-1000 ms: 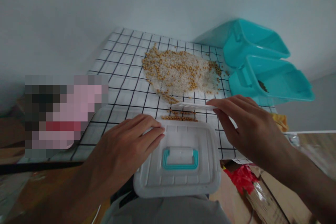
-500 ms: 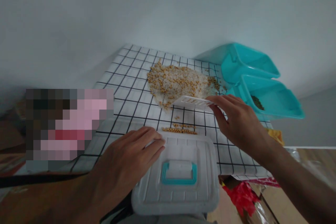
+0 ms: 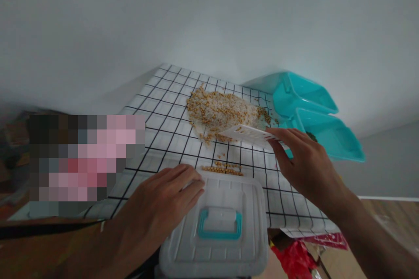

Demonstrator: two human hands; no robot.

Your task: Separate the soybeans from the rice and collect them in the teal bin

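My right hand [image 3: 303,152] pinches one end of a thin white slotted plastic plate [image 3: 247,134]. The plate is tilted, its far end at the near edge of a mixed heap of white rice-like grains and yellow beans [image 3: 225,109]. My left hand [image 3: 173,194] has its fingers curled together over the upper left corner of a whitish translucent lid [image 3: 218,248] with a teal handle [image 3: 220,237]. Its thumb is hidden. Several yellow beans [image 3: 222,170] lie in a row along the lid's far edge. Small greenish grains [image 3: 264,115] sit at the heap's right end.
Two teal plastic bins [image 3: 306,91] stand at the right on the checked tablecloth [image 3: 157,117]; the nearer bin [image 3: 340,139] holds some dark green grains. A person, blurred out, is at the left. Red plastic wrapping [image 3: 294,259] lies below the table edge. A wall rises behind.
The view has shifted, so the table sits slightly lower in the picture. My right hand and the slotted plate have moved a little right. My left hand stays at the lid's corner.
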